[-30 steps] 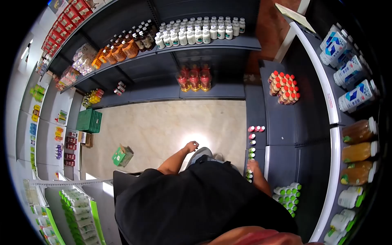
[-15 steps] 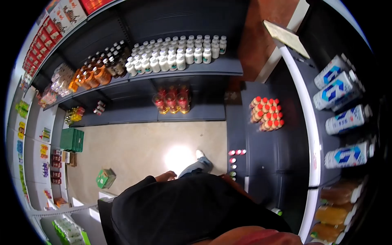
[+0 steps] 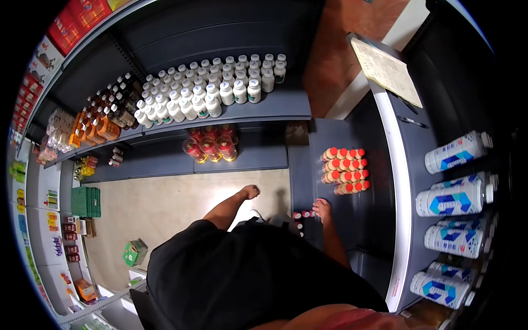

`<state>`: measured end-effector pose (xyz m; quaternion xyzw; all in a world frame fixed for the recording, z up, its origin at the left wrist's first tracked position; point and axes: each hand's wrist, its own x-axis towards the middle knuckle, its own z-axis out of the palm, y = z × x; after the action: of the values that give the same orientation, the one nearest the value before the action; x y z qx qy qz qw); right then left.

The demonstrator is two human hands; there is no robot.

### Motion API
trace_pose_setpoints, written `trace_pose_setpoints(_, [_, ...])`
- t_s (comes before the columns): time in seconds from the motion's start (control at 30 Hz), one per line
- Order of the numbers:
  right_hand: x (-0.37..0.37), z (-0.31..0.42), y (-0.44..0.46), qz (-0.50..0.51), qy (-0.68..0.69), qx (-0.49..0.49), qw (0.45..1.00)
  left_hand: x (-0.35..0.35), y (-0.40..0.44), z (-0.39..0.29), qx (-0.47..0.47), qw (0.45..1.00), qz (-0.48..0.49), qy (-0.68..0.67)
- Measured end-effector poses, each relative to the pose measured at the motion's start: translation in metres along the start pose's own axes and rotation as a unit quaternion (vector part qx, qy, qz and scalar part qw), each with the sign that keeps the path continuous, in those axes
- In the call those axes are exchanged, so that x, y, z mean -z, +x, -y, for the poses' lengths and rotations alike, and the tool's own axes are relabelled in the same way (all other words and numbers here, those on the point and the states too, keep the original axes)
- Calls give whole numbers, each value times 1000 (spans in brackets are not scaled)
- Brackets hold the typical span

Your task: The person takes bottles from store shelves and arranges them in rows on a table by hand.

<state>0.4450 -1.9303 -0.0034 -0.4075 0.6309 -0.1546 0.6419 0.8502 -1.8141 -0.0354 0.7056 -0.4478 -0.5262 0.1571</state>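
The right hand is beside the small pinkish bottles (from here I cannot tell if it, or the left hand, grips something), so a sideways brush might topple them.

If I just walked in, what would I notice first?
Probably the crowd of white bottles on the shelf straight ahead. Next, perhaps, the bright red-capped bottles in rows, just beyond the right hand. Big blue-and-white bottles line the far right, too.
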Motion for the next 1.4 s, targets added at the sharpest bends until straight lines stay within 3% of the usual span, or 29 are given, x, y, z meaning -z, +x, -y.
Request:
trace_pose_setpoints(0.1, [-28, 31, 10, 50, -25, -24, 998, 10, 37, -44, -23, 995, 22, -94])
trace_pose_setpoints(0.17, [-43, 10, 54, 126, 15, -5, 992, 22, 40, -78, -53, 992, 29, -107])
trace_pose_setpoints(0.23, [-61, 44, 50, 158, -43, -70, 984, 43, 39, -108, -94, 991, -4, -96])
trace_pose_setpoints(0.3, [-70, 21, 106, 210, -132, 113, 962, 66, 40, -134, -133, 985, -50, -98])
trace_pose_setpoints(0.4, [-77, 84, 113, 206, -148, 103, 962, 106, 60, -161, -224, 943, -240, -53])
trace_pose_setpoints(0.43, [-79, 76, 148, 190, -188, 144, 953, 126, 59, -182, -250, 925, -275, -83])
trace_pose_setpoints(0.5, [-72, 93, 171, 193, -82, 80, 974, 169, 57, -220, -296, 884, -346, -109])
trace_pose_setpoints(0.53, [-70, 112, 169, 159, -68, 59, 983, 190, 50, -244, -243, 894, -349, -138])
trace_pose_setpoints(0.57, [-63, 132, 164, 123, -56, 37, 990, 206, 65, -246, -282, 853, -428, -97])
trace_pose_setpoints(0.6, [-56, 144, 163, 118, -39, 34, 992, 223, 58, -264, -277, 843, -440, -137])
trace_pose_setpoints(0.63, [-51, 153, 163, 112, -21, 31, 993, 239, 66, -271, -314, 814, -476, -112])
trace_pose_setpoints(0.67, [-50, 160, 159, 88, -18, 30, 996, 252, 61, -285, -337, 753, -566, 4])
trace_pose_setpoints(0.7, [-48, 167, 153, 74, -3, 17, 997, 261, 59, -294, -286, 803, -517, -82])
trace_pose_setpoints(0.77, [-44, 162, 141, 31, -2, 24, 999, 267, 65, -300, -239, 807, -537, -61])
trace_pose_setpoints(0.87, [-49, 131, 133, 11, 111, -6, 994, 270, 59, -309, -195, 829, -518, -80])
trace_pose_setpoints(0.9, [-42, 101, 145, 83, 154, 12, 984, 270, 81, -292, -238, 785, -570, -42])
trace_pose_setpoints(0.97, [-33, 26, 190, 144, 270, -137, 942, 272, 80, -291, -222, 790, -568, -69])
trace_pose_setpoints(1.0, [-38, 5, 191, 146, 88, -44, 984, 273, 79, -292, -230, 784, -573, -57])
trace_pose_setpoints(1.03, [-43, -11, 190, 143, -100, 49, 983, 274, 77, -294, -239, 778, -579, -46])
trace_pose_setpoints(1.07, [-46, -19, 185, 134, -283, 140, 939, 275, 76, -296, -248, 771, -586, -34])
trace_pose_setpoints(1.17, [-53, -34, 166, 43, -477, 396, 784, 277, 73, -296, -245, 791, -559, -38])
trace_pose_setpoints(1.27, [-63, -35, 176, 96, -507, 364, 776, 278, 70, -297, -262, 796, -545, -24])
trace_pose_setpoints(1.33, [-72, -6, 163, 131, -374, 183, 900, 278, 72, -294, -288, 799, -528, -26])
trace_pose_setpoints(1.4, [-79, 15, 161, 109, -310, 153, 932, 279, 75, -289, -303, 804, -511, -31])
